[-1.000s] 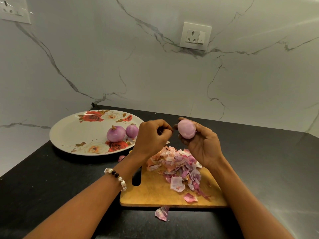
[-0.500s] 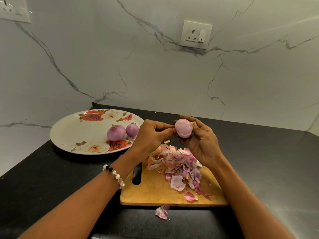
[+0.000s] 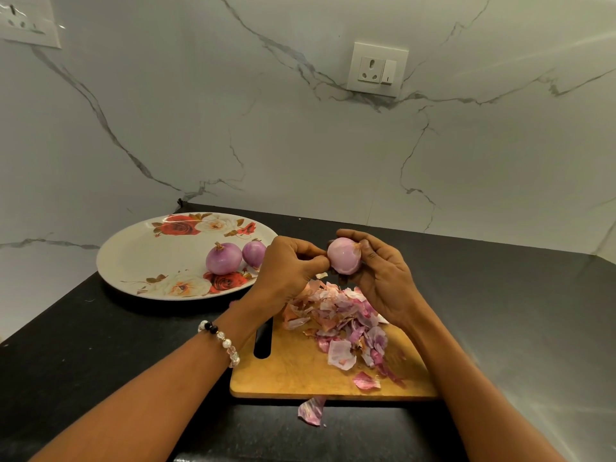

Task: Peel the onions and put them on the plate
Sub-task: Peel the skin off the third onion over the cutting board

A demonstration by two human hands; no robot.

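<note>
My right hand [image 3: 383, 278] grips a pale pink onion [image 3: 344, 255] above the far end of the wooden cutting board [image 3: 293, 371]. My left hand [image 3: 286, 268] has its fingers curled, and its fingertips pinch at the onion's left side. A white plate with red roses [image 3: 140, 258] lies to the left and holds two peeled purple onions: a larger one [image 3: 223, 259] and a smaller one [image 3: 254, 252], partly hidden behind my left hand. A heap of pink onion skins [image 3: 340, 318] covers the board under my hands.
The black countertop [image 3: 100, 345] runs to marble walls behind and on the left. One loose skin piece [image 3: 311, 411] lies on the counter in front of the board. A wall socket [image 3: 376, 70] sits above, another [image 3: 23, 21] at the top left.
My left hand has moved from beside the onion to touch its left side with the fingertips. My right hand has turned the onion slightly while holding it in place.
</note>
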